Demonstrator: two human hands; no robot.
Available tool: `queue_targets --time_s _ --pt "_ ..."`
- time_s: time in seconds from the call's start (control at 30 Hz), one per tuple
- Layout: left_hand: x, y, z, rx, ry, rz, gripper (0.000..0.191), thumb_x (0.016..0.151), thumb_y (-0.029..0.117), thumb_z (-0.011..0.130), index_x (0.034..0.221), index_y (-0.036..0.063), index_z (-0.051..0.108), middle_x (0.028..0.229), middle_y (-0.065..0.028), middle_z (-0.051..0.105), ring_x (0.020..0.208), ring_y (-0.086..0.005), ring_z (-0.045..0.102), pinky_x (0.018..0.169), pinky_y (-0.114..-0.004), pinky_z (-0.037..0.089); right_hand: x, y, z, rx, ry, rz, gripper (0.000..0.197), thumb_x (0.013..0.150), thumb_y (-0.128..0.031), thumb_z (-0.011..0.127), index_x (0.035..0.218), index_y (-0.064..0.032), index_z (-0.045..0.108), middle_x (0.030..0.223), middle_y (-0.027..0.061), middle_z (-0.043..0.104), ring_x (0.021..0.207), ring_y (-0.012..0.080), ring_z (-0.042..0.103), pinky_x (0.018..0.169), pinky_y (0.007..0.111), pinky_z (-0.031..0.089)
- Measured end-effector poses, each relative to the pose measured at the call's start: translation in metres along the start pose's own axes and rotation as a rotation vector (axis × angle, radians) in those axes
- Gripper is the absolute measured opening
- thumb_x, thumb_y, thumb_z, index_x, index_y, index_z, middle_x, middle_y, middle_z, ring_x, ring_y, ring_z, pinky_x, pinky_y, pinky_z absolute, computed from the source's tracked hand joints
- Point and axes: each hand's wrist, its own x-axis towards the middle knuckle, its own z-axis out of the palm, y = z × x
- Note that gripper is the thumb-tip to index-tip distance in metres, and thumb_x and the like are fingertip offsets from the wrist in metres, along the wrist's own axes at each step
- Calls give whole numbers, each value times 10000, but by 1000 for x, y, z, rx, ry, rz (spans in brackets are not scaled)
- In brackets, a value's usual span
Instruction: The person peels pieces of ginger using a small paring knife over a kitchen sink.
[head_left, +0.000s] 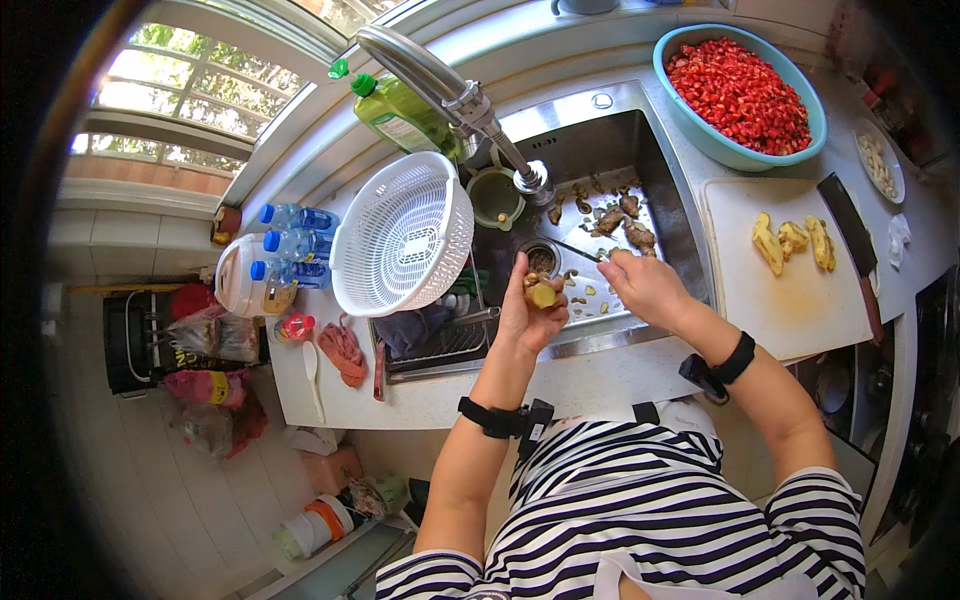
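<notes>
My left hand (529, 311) holds a partly peeled piece of ginger (543, 295), its pale cut end showing, above the near side of the steel sink (667, 180). Gripped in my right hand (646, 289) is a small knife (571, 248); its slim dark blade points left, just beyond the ginger and apart from it. Unpeeled ginger (639, 235) and scattered peelings lie on the sink floor. Below the blade is the drain strainer (541, 259). On the white cutting board (787, 315), several peeled ginger pieces (793, 240) rest beside a cleaver (849, 225).
A blue basin (664, 82) of chopped red chillies stands back right, near a plate of garlic cloves (876, 165). The faucet (534, 180) hangs over the sink. A white colander (405, 247) sits at its left, with bottles (300, 244) beyond. A dish-soap bottle (401, 116) stands behind.
</notes>
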Motion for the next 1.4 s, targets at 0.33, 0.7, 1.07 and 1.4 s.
queue_targets --time_s 0.33,0.7,1.07,1.4 --pt "-1 -1 -3 -57 -63 87 546 865 583 305 873 72 496 772 -91 500 601 -169 466 447 -234 348 -12 -21 8 -175 169 -433 328 833 -370 516 731 -60 481 608 118 560 529 285 567 471 363 448" --pt "-10 -19 -1 100 -130 167 562 810 643 349 845 98 480 678 -37 521 467 -100 432 363 -191 255 -6 -38 10 -253 122 -551 290 825 -340 523 755 -60 499 617 97 536 547 260 550 485 343 424" --pt "-11 -24 1 122 11 232 375 878 443 403 857 90 528 581 -19 489 408 -96 380 341 -210 213 -5 -34 11 -287 114 -619 298 836 -360 501 754 -75 478 592 85 554 533 251 574 453 344 433" --pt "-1 -25 -8 51 54 15 258 889 275 349 788 71 472 586 -12 427 511 -119 388 427 -228 326 10 -23 17 -292 105 -469 295 854 -352 476 748 -77 472 540 117 549 491 306 568 439 406 435"
